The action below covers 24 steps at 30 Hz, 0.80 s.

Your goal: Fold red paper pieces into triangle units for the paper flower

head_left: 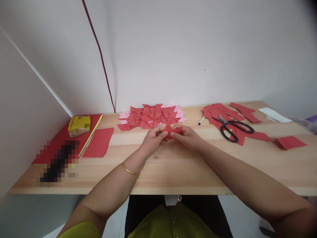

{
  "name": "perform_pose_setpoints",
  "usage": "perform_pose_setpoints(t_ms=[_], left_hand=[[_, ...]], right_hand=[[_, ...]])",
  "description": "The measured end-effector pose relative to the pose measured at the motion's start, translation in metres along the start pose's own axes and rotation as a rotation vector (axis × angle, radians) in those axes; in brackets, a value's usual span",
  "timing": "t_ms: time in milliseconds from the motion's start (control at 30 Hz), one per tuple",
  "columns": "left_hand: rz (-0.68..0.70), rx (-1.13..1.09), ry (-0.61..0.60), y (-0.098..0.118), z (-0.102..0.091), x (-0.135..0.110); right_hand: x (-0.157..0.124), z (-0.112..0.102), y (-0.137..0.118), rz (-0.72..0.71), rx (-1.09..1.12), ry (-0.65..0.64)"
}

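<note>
Between my two hands is a small piece of folded red paper (169, 128), pointed at the top and at the right. My left hand (155, 138) pinches its left side, thumb in front and fingers curled behind. On the opposite side my right hand (187, 136) grips the paper the same way, thumb tip pressed on its face. Both thumbs nearly meet at the paper's lower middle. Just beyond the hands lies a heap of folded red and pink paper pieces (150, 115). The fingers behind the paper are partly hidden.
Black-handled scissors (229, 127) rest on red paper scraps (218, 109) at the right, near a marker (201, 120). Red paper sheets (98, 142) lie to the left, beside a yellow packet (79, 126). A white wall (173, 49) backs the wooden table (158, 175). A dark blurred-out object lies far left.
</note>
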State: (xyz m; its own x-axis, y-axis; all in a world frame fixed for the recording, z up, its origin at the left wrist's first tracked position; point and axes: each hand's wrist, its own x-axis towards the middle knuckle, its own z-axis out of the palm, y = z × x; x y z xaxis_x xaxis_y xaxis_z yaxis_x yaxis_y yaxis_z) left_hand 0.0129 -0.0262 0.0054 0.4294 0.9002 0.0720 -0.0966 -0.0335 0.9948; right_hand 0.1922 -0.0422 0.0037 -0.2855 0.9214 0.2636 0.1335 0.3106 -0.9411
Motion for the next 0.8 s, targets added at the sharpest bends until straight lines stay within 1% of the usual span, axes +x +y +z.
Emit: perform_pose_setpoints(t_ms=[100,167,300,367,467,533,600,700,800], left_hand=[[-0.006,0.051,0.056,-0.0009,-0.0023,0.0009],[-0.031,-0.027,0.054,-0.0019,-0.002,0.002],[-0.071,-0.245,0.004,-0.0027,0.0004,0.0031],[-0.095,-0.243,-0.041,-0.0025,0.0013,0.0024],[-0.104,-0.102,-0.078,-0.0031,0.0017,0.0007],[-0.064,0.026,-0.059,-0.0033,0.0012,-0.0003],[-0.015,0.167,-0.027,-0.0024,0.0004,-0.0012],[0.025,0.366,-0.027,0.0015,0.0,-0.0026],[0.036,0.421,-0.021,0.0048,0.0007,-0.0033]], right_hand=[[-0.0006,0.0003,-0.002,-0.006,-0.048,0.005],[-0.001,0.0006,-0.0046,-0.022,-0.06,0.001],[-0.0006,0.0004,-0.007,-0.017,0.023,-0.004],[0.0,0.0001,-0.0058,0.011,0.071,0.012],[0.0006,-0.0006,-0.003,0.044,0.095,0.056],[0.0006,-0.001,-0.0024,0.051,0.075,0.058],[0.0005,-0.0017,-0.0035,0.048,0.014,0.039],[0.0001,-0.0025,-0.0064,0.022,-0.068,-0.005],[-0.0002,-0.0025,-0.0081,-0.012,-0.06,-0.022]])
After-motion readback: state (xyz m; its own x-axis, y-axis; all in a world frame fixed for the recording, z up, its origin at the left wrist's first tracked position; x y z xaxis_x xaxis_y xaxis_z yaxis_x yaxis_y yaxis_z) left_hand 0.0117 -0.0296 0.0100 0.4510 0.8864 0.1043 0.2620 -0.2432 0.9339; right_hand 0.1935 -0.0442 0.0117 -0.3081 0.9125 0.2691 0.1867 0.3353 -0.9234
